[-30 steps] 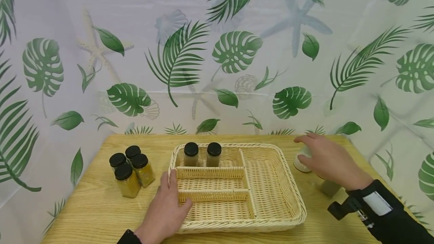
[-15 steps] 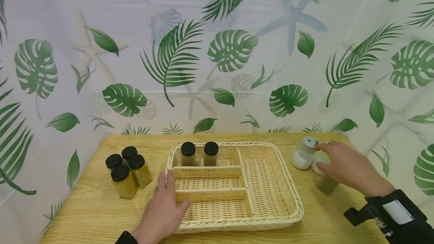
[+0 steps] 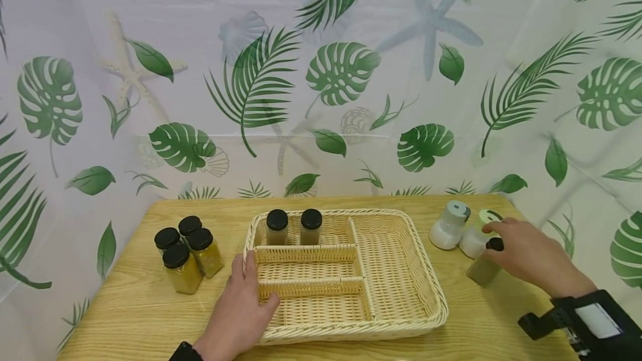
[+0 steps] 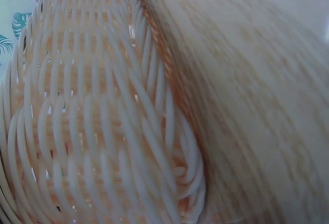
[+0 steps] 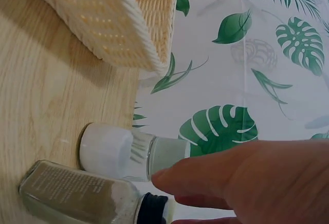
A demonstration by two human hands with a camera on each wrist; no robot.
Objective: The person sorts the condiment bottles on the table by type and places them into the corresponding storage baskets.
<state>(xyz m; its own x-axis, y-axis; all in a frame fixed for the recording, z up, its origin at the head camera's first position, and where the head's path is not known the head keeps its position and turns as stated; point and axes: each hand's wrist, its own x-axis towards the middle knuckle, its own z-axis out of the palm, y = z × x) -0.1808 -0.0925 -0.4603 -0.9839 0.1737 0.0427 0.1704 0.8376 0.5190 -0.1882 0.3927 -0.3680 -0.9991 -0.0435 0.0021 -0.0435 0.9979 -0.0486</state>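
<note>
My left hand (image 3: pixel 243 308) rests over the left rim of a woven wicker basket (image 3: pixel 401 272), its thumb spread above the front compartment. The left wrist view is filled by the basket's outer wall (image 4: pixel 87 95). My right hand (image 3: pixel 536 258) hovers with fingers parted at the black cap of a square glass spice jar (image 3: pixel 484 270) right of the basket. In the right wrist view the jar (image 5: pixel 82 193) holds brown-grey powder, and the fingers are close to its cap; contact is hard to tell. Two white-filled shakers (image 3: pixel 448 227) stand just behind this jar.
Two black-capped jars (image 3: pixel 311 227) stand in the basket's back left compartment. Left of the basket, several black-capped jars (image 3: pixel 183 272), some with yellow contents, cluster on the wooden table (image 3: pixel 125 305). A leaf-patterned cloth (image 3: pixel 321 71) hangs behind the table.
My right hand has withdrawn from the white shaker beside the basket and moved right and towards me, to the black-capped jar. The left hand stays on the rim.
</note>
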